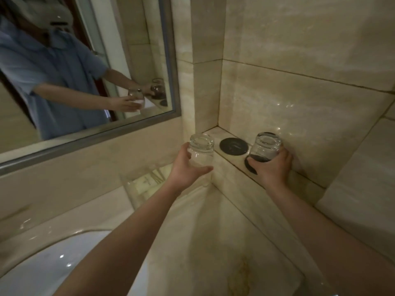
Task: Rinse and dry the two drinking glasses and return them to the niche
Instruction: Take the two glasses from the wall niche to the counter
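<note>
Two clear drinking glasses are held upside down, bases up. My left hand [188, 167] grips the left glass [202, 148] in the air just in front of the niche's left end. My right hand [272, 167] holds the right glass [266, 146] with its rim on or just above a dark round coaster [250, 167] on the niche ledge [215, 133]. Between the two glasses a second dark coaster [233, 146] lies bare on the ledge.
The niche is a marble recess in the corner wall above the marble counter [213, 242]. A white sink basin [53, 263] lies at lower left. A framed mirror [85, 71] on the left wall reflects a person holding both glasses.
</note>
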A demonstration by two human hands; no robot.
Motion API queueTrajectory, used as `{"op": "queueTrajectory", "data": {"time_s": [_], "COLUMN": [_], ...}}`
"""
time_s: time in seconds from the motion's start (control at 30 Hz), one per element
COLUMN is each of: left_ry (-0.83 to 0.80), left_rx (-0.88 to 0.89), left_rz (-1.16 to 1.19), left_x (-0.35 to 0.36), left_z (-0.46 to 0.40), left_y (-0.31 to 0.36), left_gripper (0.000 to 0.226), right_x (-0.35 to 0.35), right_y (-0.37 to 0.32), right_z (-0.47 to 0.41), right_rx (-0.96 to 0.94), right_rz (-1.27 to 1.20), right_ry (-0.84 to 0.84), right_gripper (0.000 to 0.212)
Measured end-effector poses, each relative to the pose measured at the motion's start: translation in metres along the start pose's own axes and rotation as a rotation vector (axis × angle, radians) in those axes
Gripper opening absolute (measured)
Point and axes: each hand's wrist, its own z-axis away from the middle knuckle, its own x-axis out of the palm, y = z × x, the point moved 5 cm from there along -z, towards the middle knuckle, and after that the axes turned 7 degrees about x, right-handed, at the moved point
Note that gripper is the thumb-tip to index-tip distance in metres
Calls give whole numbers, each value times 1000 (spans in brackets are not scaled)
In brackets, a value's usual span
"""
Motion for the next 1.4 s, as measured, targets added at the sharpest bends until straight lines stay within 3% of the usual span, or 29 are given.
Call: {"op": "queueTrajectory", "data": {"time_s": [0.17,0.4,0.5,0.6,0.7,0.83,1.03,1.13,1.23,1.27,1.37,1.4], "left_ry": [23,30,9,-14,-73,-128,-219,-234,-243,-246,-252,-252], "left_rx": [-32,-146,-179,-218,-250,-318,-477,-547,-597,-605,-617,-619], "left_rz": [31,71,65,54,30,-32,-63,-53,-55,-58,-69,-72], "left_x": [-29,-57,-61,-67,-71,-75,-71,-70,-71,-72,-73,-73], "left_z": [36,78,94,109,123,141,163,173,178,179,179,179], "left_y": [-13,-39,-46,-52,-57,-71,-87,-95,-101,-101,-104,-104], "left_gripper": [70,69,75,67,61,58,68,71,74,75,78,79], "right_x": [2,-5,-5,-6,-6,-4,18,28,36,39,46,47], "right_y": [2,9,8,6,2,-8,5,24,48,56,72,77], "right_z": [1,1,1,4,15,56,144,178,199,204,214,216], "right_rx": [-18,14,4,-5,33,2,194,366,455,483,556,561], "right_rz": [-37,-168,-220,-276,-398,-524,-722,-794,-662,-593,-476,-429], "right_ry": [4,25,15,-11,-106,-313,-846,-945,-997,-1010,-1018,-1017], "right_gripper": [93,101,95,94,89,58,62,63,90,88,35,29]}}
